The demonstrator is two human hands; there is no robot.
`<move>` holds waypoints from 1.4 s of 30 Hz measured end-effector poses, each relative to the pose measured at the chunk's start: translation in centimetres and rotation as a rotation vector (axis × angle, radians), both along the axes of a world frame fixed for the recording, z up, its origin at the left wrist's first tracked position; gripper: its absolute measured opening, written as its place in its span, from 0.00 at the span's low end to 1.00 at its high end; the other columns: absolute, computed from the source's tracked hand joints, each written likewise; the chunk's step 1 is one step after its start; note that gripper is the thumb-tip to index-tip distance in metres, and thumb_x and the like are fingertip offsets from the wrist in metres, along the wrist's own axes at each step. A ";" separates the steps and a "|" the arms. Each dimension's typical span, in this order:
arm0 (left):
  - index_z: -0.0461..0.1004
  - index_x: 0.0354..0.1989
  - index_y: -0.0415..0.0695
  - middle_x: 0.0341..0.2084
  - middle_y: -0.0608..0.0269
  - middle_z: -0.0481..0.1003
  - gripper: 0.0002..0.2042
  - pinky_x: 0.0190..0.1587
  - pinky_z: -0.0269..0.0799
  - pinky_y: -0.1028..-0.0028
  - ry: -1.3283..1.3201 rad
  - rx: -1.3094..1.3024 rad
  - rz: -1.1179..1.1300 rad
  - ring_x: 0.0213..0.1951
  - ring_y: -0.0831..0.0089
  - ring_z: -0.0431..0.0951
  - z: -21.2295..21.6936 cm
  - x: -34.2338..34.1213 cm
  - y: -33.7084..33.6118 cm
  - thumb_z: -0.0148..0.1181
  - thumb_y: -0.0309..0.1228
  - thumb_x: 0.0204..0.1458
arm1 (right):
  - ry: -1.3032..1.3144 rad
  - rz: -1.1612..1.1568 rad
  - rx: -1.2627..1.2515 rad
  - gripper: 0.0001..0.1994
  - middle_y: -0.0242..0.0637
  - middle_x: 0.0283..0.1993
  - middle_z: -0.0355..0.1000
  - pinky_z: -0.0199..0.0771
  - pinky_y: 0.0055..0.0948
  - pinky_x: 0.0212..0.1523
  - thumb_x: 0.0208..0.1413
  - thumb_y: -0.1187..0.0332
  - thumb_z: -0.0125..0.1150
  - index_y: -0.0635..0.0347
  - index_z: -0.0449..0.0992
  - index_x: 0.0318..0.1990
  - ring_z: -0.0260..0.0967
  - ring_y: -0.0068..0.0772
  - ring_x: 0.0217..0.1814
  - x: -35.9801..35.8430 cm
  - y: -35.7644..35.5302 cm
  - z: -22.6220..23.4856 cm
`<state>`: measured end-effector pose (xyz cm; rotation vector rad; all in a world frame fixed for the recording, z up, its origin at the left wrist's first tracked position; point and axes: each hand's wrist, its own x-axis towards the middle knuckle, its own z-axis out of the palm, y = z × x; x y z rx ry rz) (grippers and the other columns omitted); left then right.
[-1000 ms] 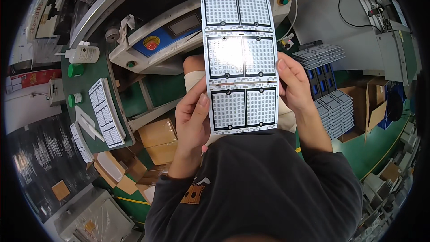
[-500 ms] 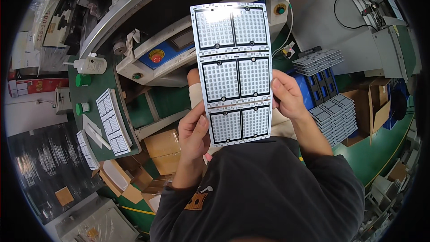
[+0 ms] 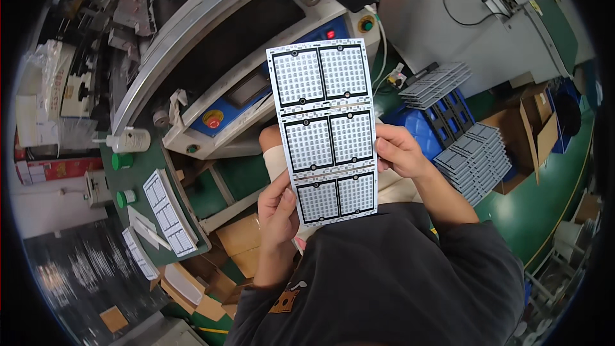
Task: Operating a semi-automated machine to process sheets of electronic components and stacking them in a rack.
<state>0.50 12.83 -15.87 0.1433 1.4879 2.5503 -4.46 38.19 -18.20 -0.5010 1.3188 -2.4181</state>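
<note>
A long white circuit board panel with six black-framed grids of small pads is held up in front of me, tilted slightly. My left hand pinches its lower left edge, thumb on the face and fingers behind. On the opposite edge, around mid-height, my right hand grips it with the thumb in front; the other fingers are partly hidden behind the panel. A stack of similar panels lies on the green table to the left, with another panel near the table's edge.
Ahead stands a machine with a red emergency button. A white bottle and green-lidded jars are on the left table. To the right are stacked grey trays and an open cardboard box. More cardboard lies below left.
The panel has come lower and leans back a little, losing the bright glare at its top. Both hands keep their grip. The whole view has turned slightly.
</note>
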 end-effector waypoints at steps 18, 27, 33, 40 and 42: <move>0.56 0.63 0.37 0.54 0.52 0.68 0.29 0.56 0.64 0.70 -0.211 -0.206 -0.297 0.55 0.68 0.69 -5.1 -1.8 4.6 0.49 0.45 0.61 | -0.473 -1.029 0.713 0.15 0.24 0.18 0.63 0.54 0.15 0.18 0.65 0.62 0.45 0.58 0.69 0.28 0.55 0.13 0.16 7.7 16.9 -0.4; 0.60 0.61 0.38 0.52 0.54 0.69 0.24 0.55 0.65 0.70 -0.155 -0.261 -0.305 0.53 0.70 0.70 -4.8 -1.6 4.2 0.48 0.42 0.62 | -0.616 -1.075 0.755 0.17 0.28 0.18 0.67 0.61 0.21 0.19 0.63 0.63 0.45 0.60 0.69 0.23 0.60 0.18 0.18 0.0 20.3 -14.4; 0.61 0.60 0.39 0.52 0.55 0.70 0.23 0.54 0.65 0.70 -0.291 -0.311 -0.204 0.52 0.71 0.70 -7.7 0.3 1.0 0.48 0.41 0.62 | -0.613 -1.061 0.888 0.16 0.31 0.19 0.69 0.63 0.23 0.20 0.62 0.64 0.46 0.62 0.70 0.23 0.63 0.20 0.18 -2.5 21.0 -15.9; 0.62 0.59 0.39 0.51 0.56 0.70 0.22 0.54 0.66 0.71 -0.346 -0.286 -0.208 0.51 0.71 0.70 -8.6 -0.2 1.9 0.47 0.40 0.62 | -0.591 -1.036 1.093 0.16 0.35 0.20 0.72 0.67 0.26 0.22 0.60 0.65 0.47 0.65 0.73 0.25 0.67 0.24 0.19 -4.3 21.2 -14.4; 0.62 0.59 0.39 0.51 0.56 0.71 0.22 0.54 0.66 0.71 -0.335 -0.286 -0.224 0.51 0.71 0.70 -8.4 -1.1 2.6 0.47 0.40 0.62 | -0.606 -0.993 1.162 0.16 0.35 0.20 0.73 0.68 0.26 0.23 0.61 0.65 0.47 0.66 0.74 0.26 0.68 0.24 0.19 -4.5 21.7 -14.4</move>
